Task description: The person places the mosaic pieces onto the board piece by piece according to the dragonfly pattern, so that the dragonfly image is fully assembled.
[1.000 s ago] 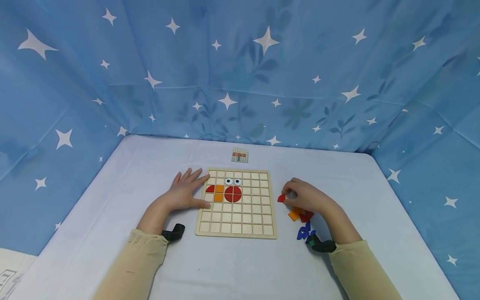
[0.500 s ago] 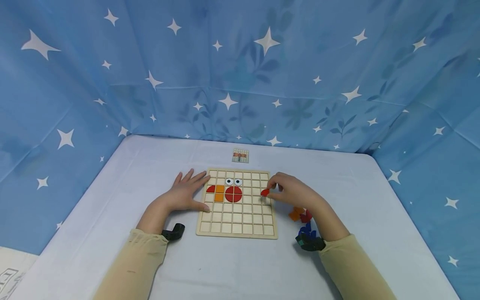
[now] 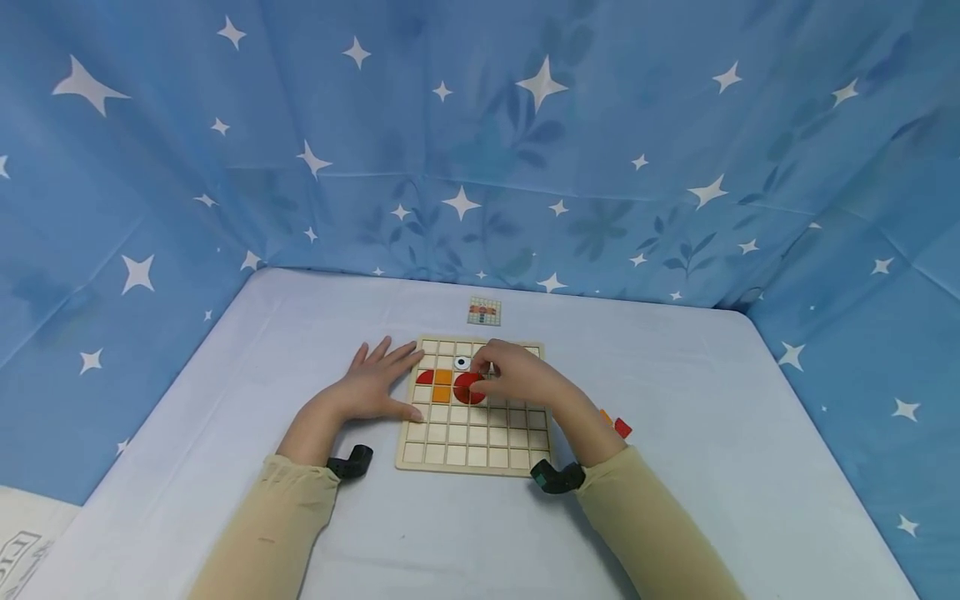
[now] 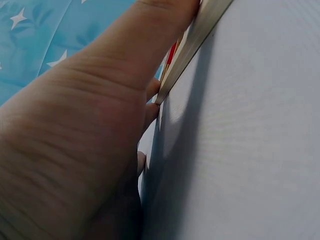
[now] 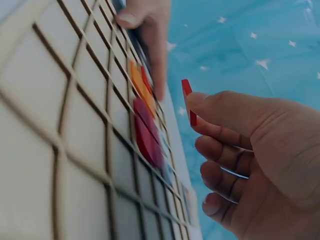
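The right hand (image 3: 519, 372) pinches a thin red piece (image 5: 185, 88) above the wooden grid board (image 3: 457, 433), which lies on the tabletop (image 3: 450, 533), while the left hand (image 3: 369, 392), spread wide, touches the board's left edge.

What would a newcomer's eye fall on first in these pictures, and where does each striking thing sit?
Probably the red circle near the middle of the gridded board, with two orange squares to its left in the head view. Next, the left hand rests at the board's left edge, while the right hand pinches a red piece over the board. Behind hangs a star-patterned blue curtain.
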`<action>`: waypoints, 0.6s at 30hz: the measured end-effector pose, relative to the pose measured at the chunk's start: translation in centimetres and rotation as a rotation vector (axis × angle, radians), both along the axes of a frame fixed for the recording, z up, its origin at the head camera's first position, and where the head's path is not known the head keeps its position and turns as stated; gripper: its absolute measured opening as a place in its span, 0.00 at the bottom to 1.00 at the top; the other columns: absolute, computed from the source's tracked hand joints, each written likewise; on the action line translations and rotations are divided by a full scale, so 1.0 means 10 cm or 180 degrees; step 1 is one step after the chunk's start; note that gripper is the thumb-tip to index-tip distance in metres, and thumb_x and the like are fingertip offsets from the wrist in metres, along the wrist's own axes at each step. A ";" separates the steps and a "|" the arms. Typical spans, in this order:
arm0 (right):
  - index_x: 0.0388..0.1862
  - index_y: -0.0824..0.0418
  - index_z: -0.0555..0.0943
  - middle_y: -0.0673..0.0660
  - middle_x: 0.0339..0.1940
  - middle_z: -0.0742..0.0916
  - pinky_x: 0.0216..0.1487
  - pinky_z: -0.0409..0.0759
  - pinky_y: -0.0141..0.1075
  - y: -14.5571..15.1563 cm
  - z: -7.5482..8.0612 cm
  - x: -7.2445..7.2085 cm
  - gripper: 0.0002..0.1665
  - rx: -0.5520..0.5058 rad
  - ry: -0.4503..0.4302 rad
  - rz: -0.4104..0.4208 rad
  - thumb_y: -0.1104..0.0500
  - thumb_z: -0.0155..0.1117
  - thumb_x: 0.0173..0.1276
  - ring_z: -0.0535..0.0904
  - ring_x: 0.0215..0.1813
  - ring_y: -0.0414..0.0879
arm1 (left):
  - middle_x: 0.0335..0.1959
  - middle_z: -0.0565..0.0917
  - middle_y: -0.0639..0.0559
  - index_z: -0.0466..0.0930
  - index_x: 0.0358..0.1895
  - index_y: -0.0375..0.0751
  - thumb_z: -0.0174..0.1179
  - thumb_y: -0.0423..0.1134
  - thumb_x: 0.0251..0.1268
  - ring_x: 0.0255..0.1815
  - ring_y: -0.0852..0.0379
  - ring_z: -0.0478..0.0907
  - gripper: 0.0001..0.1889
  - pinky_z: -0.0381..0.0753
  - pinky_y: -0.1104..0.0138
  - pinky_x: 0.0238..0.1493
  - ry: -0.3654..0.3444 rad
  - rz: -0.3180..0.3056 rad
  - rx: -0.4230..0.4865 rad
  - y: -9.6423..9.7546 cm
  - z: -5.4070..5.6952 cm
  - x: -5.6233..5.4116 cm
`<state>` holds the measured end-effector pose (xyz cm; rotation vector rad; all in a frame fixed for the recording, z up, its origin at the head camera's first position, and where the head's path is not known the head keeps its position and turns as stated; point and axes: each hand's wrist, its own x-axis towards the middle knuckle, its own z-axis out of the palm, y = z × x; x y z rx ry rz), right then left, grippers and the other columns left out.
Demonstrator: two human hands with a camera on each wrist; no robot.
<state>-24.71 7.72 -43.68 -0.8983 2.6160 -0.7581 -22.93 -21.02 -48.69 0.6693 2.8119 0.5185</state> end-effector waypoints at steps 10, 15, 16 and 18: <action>0.42 0.52 0.82 0.47 0.37 0.80 0.41 0.76 0.34 -0.46 -0.10 0.02 0.09 0.0191 0.0113 0.0130 0.49 0.68 0.67 0.74 0.38 0.41 | 0.82 0.50 0.51 0.52 0.80 0.54 0.64 0.76 0.46 0.82 0.35 0.37 0.58 0.33 0.34 0.75 0.0018 -0.0048 0.0005 0.00 0.02 0.01; 0.42 0.51 0.83 0.46 0.38 0.80 0.41 0.75 0.33 -0.62 -0.16 0.03 0.10 0.0296 0.0192 0.0155 0.49 0.69 0.67 0.74 0.38 0.40 | 0.82 0.49 0.52 0.52 0.80 0.55 0.64 0.75 0.47 0.82 0.35 0.36 0.58 0.33 0.35 0.76 0.0024 -0.0056 0.0000 -0.01 0.03 0.01; 0.43 0.51 0.83 0.46 0.38 0.80 0.41 0.75 0.33 -0.64 -0.17 0.04 0.11 0.0318 0.0211 0.0150 0.48 0.69 0.66 0.74 0.38 0.40 | 0.82 0.49 0.52 0.52 0.80 0.55 0.64 0.75 0.46 0.82 0.35 0.36 0.58 0.32 0.35 0.75 0.0021 -0.0057 0.0005 -0.02 0.03 0.01; 0.44 0.51 0.83 0.46 0.37 0.80 0.41 0.75 0.33 -0.67 -0.18 0.05 0.12 0.0373 0.0282 0.0151 0.48 0.69 0.66 0.74 0.37 0.40 | 0.82 0.49 0.53 0.52 0.80 0.55 0.64 0.76 0.46 0.82 0.36 0.36 0.58 0.32 0.35 0.76 0.0012 -0.0054 0.0015 -0.02 0.03 0.00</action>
